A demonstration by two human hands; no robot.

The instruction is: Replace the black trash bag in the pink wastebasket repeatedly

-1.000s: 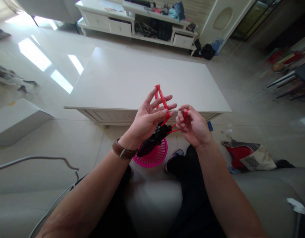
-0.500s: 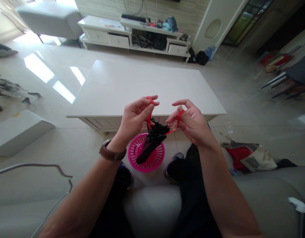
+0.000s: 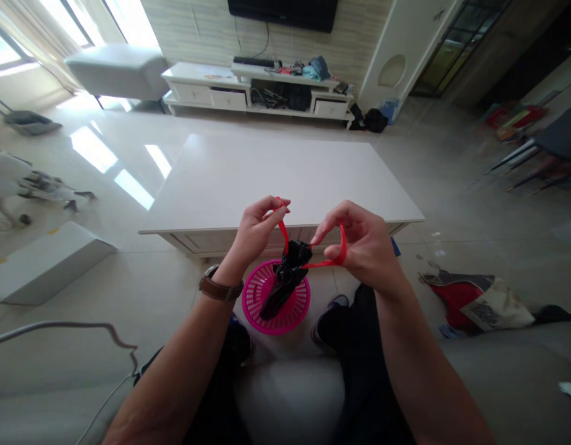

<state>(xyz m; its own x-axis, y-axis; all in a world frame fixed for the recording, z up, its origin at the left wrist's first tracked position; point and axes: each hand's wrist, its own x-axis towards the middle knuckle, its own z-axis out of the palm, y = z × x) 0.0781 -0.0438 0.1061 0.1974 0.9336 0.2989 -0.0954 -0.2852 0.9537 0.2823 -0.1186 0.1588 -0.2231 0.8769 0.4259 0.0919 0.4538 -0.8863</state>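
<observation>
A black drawstring garbage bag (image 3: 285,281) hangs gathered at its neck, its narrow lower end over the pink basket (image 3: 251,312). Its red drawstring (image 3: 284,233) comes out of the neck on both sides. My left hand (image 3: 260,225) pinches the left loop between thumb and fingers. Around the thumb side of my right hand (image 3: 359,241) runs the right loop, pulled out sideways, while the index finger reaches down to the bag's neck. Whether that fingertip also grips the cord, I cannot tell.
A white coffee table (image 3: 280,176) stands just in front of my hands. Behind it is a low TV cabinet (image 3: 197,93). A cloth bag (image 3: 489,306) lies on the floor at right, a white box (image 3: 54,262) at left. My feet flank the basket.
My right hand has turned, curling its fingers and drawing its red loop wider. Both hands and the bag sit slightly lower in view, and the camera has tipped up.
</observation>
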